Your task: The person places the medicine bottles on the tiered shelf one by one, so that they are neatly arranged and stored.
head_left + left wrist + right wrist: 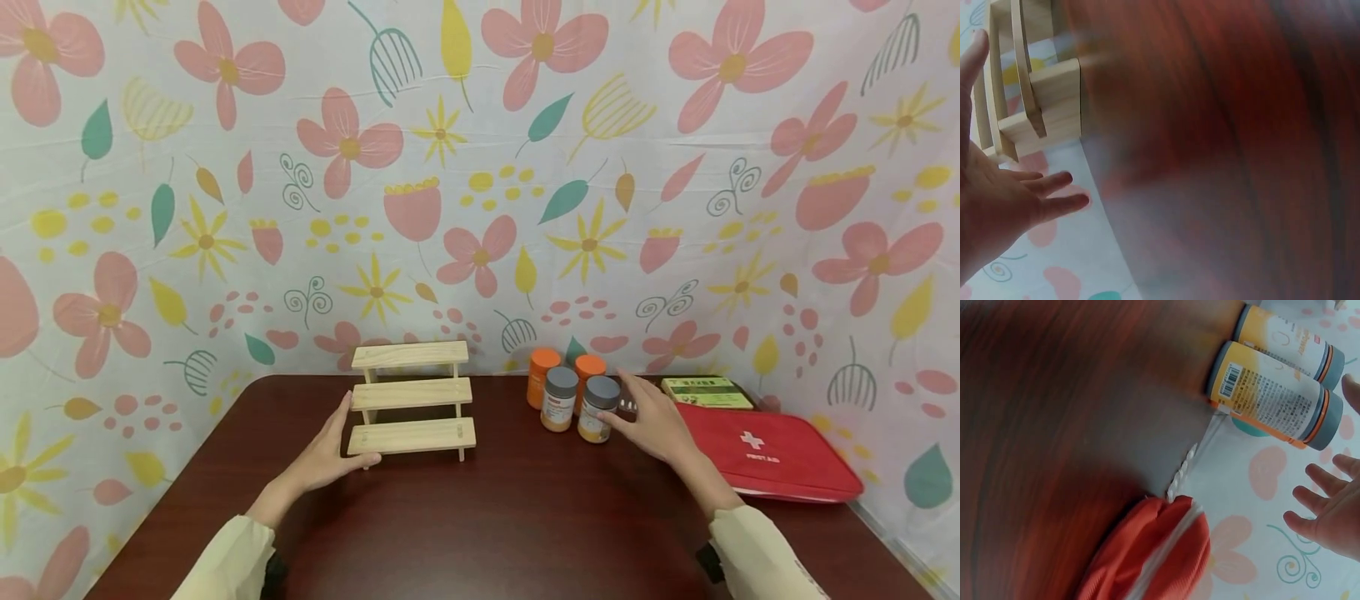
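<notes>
A pale wooden three-step rack (pixel 411 395) stands near the table's back edge. Beside its left end is my left hand (pixel 324 454), thumb apart and fingers extended; in the left wrist view the fingers are spread around the rack's end (pixel 1060 103) without gripping it. My right hand (pixel 655 419) is at the right side of a grey-lidded bottle (pixel 597 408), thumb close to it. The right wrist view shows that bottle (pixel 1266 390) between the spread thumb and fingers, not gripped. Another grey-lidded bottle (pixel 558 402) stands to its left.
Two orange-lidded bottles (pixel 542 371) stand behind the grey-lidded ones, partly hidden. On the right lie a red first aid pouch (pixel 765 458) and a green-yellow box (pixel 707 392). A flower-print cloth (pixel 480 183) hangs behind the dark wooden table (pixel 480 525).
</notes>
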A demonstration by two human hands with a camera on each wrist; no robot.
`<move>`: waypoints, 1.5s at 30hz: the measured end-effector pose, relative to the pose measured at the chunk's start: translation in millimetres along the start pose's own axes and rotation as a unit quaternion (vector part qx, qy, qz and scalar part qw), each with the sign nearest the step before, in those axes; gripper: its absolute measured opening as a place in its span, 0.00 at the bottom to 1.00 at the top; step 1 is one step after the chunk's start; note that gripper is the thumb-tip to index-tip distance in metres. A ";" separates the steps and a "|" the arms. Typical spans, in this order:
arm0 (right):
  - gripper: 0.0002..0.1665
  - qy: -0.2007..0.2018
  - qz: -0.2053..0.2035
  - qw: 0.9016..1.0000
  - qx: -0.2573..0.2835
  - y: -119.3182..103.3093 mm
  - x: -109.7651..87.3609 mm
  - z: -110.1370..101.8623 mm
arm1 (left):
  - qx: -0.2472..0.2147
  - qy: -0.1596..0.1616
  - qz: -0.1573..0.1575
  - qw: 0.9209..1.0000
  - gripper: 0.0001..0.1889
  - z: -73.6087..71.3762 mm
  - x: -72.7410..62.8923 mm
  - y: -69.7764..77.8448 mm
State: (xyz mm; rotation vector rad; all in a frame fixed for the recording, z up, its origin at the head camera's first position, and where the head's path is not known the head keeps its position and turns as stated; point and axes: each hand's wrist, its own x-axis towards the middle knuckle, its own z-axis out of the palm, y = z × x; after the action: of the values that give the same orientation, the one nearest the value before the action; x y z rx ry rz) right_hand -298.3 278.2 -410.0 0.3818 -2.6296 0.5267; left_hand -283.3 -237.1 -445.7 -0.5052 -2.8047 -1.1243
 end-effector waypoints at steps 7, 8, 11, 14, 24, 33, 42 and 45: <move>0.45 0.028 0.001 1.000 0.007 -1.2 4.5 12.3 | -0.037 0.003 0.003 0.999 0.63 7.3 2.1 0.7; 0.44 0.029 0.004 1.000 0.011 -2.1 5.1 13.0 | -0.037 0.004 0.000 0.999 0.64 7.8 2.8 -0.1; 0.42 0.030 0.012 0.999 0.022 -3.9 6.5 15.1 | -0.039 0.007 -0.007 0.999 0.65 9.9 4.8 -1.7; 0.41 0.033 0.022 0.999 0.032 -5.1 7.4 17.1 | -0.038 0.012 -0.015 0.999 0.64 11.7 7.2 -2.2; 0.40 0.026 0.085 0.992 0.093 -6.9 13.3 26.0 | -0.045 0.044 -0.047 0.997 0.57 13.7 8.4 -3.1; 0.38 0.037 0.094 0.988 0.120 -6.6 15.3 27.5 | -0.109 0.047 -0.045 0.992 0.54 12.4 6.6 -5.6; 0.37 0.037 0.095 0.987 0.126 -6.6 14.6 26.6 | -0.141 0.059 -0.069 0.986 0.55 15.7 6.7 -8.8; 0.38 0.035 0.097 0.987 0.125 -7.0 14.3 26.4 | -0.143 0.063 -0.075 0.985 0.55 17.6 7.1 -10.2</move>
State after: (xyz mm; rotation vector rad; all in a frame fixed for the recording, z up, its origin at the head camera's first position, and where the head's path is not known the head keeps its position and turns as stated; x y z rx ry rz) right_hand -317.7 258.3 -423.4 0.1791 -2.5516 0.9213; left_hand -292.5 -230.1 -463.9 -0.2333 -2.6226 -1.5440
